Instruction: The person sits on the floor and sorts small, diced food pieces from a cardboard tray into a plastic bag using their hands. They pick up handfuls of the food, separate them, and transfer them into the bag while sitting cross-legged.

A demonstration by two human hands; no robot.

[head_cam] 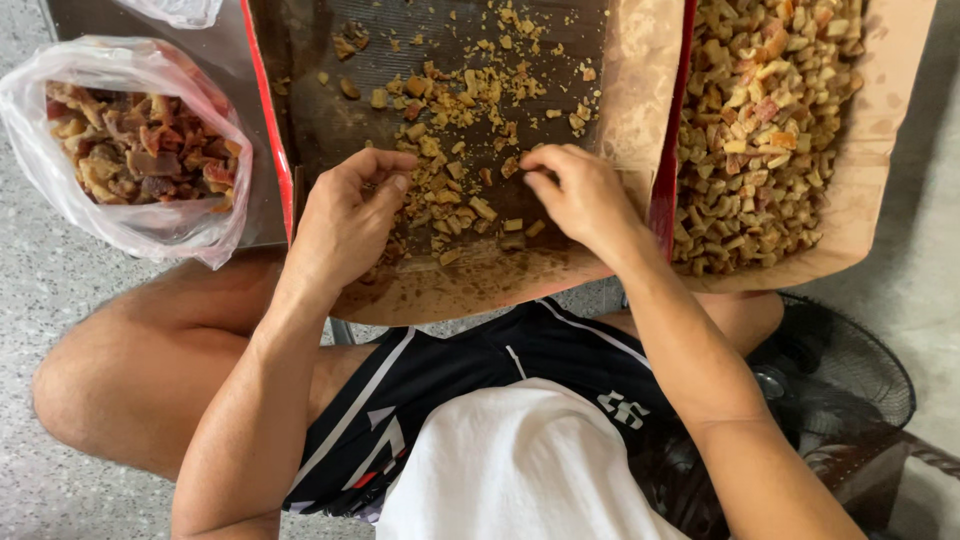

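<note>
My left hand [350, 215] rests on the near edge of a brown cardboard tray [450, 290], fingers curled over a small tan chunk. My right hand [580, 195] pinches at small pieces beside it. Between and beyond both hands lie several scattered tan and brown chunks [455, 110] on the tray's dark, stained bottom. Whether either hand truly holds a piece is hard to tell; the fingertips of both are drawn together on the pieces.
A second cardboard tray [870, 200] to the right is heaped with similar cut pieces [760, 130]. A clear plastic bag [60, 190] of darker reddish chunks stands at the left on a speckled floor. A black fan [850, 380] sits at the lower right by my knee.
</note>
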